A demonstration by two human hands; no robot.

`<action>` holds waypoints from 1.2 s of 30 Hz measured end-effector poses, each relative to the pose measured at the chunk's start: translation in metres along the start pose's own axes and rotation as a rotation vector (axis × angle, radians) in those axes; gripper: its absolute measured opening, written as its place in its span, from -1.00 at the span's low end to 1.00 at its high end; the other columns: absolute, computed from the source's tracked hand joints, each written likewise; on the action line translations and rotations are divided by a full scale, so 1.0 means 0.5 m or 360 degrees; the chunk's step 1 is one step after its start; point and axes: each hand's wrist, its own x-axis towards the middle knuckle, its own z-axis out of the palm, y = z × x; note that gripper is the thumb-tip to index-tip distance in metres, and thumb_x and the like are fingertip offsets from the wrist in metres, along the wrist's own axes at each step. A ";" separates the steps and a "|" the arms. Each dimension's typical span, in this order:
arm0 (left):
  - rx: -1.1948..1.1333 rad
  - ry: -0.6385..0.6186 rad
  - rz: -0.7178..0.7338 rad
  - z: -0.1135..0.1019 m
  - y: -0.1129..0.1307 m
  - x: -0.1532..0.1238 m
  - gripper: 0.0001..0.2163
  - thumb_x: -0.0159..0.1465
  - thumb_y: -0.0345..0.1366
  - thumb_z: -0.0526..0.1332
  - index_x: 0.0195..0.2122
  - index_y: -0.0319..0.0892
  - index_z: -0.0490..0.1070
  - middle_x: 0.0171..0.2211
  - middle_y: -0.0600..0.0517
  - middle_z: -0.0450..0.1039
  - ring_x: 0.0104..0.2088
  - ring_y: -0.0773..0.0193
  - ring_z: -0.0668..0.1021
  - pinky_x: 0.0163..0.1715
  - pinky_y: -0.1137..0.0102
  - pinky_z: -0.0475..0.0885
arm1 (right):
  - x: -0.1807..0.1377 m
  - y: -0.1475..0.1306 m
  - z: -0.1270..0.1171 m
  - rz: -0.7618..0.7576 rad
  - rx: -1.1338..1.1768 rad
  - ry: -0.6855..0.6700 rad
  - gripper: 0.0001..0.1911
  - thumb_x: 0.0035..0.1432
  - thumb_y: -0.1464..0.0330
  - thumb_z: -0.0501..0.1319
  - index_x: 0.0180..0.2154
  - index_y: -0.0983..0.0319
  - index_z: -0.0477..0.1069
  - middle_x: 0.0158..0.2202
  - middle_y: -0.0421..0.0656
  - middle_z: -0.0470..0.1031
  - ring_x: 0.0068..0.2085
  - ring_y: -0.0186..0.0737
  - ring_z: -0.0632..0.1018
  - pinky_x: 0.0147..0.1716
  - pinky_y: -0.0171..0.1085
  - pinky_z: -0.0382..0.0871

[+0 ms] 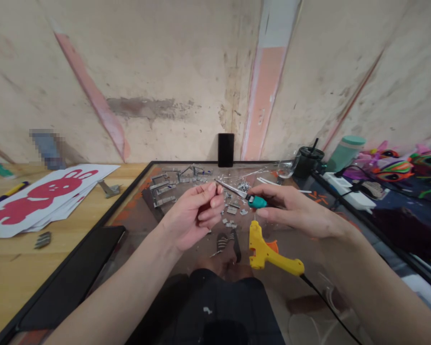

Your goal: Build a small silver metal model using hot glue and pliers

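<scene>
My right hand point(287, 206) grips the teal handle of a small screwdriver point(233, 188), its metal shaft pointing left. The shaft's tip reaches the fingertips of my left hand point(197, 211). That hand is closed in a pinch, and whatever lies between its thumb and fingers is too small or hidden to name. Below and behind both hands, small grey pieces point(232, 210) are scattered on the glass tabletop point(158, 258). Several longer grey assembled parts point(165, 200) lie beyond my left hand. A yellow hot glue gun point(273, 258) rests just below my right hand.
A black phone point(226, 150) leans on the wall. On the left are paper sheets with a red rabbit point(43, 196) and a black flat pad point(75, 273). At right stand a dark cup point(309, 160), a green bottle point(346, 151), a white power strip point(350, 191) and colourful toys point(395, 165).
</scene>
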 end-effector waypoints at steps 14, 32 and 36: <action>-0.0316 -0.0027 -0.0176 0.009 -0.001 -0.009 -0.82 0.25 -0.43 0.05 -0.45 -0.31 0.36 -0.67 0.19 0.07 -0.79 0.64 0.07 -0.84 0.72 0.03 | -0.002 -0.002 -0.001 -0.0059 0.0071 0.0007 -0.65 0.11 0.23 0.17 -0.08 0.24 0.35 -0.20 -0.16 0.46 -0.22 -0.22 0.47 -0.27 -0.28 0.34; 0.1110 0.0723 0.0581 -0.006 -0.039 0.014 -0.87 0.11 -0.30 0.21 -0.52 -0.22 0.37 -0.73 0.16 0.29 -0.77 0.55 0.20 -0.80 0.62 0.03 | 0.007 -0.013 0.020 0.0012 -0.0416 0.0125 -0.71 0.15 0.20 0.10 -0.16 0.22 0.39 -0.24 -0.16 0.50 -0.25 -0.17 0.49 -0.32 -0.28 0.32; 0.0936 0.0667 0.0346 -0.003 -0.031 0.013 -0.82 0.12 -0.19 0.18 -0.45 -0.22 0.36 -0.70 0.13 0.33 -0.78 0.50 0.26 -0.80 0.58 0.06 | 0.009 -0.005 0.013 0.0032 -0.0368 0.0149 -0.72 0.13 0.23 0.12 -0.16 0.23 0.40 -0.29 -0.17 0.51 -0.30 -0.20 0.49 -0.33 -0.27 0.33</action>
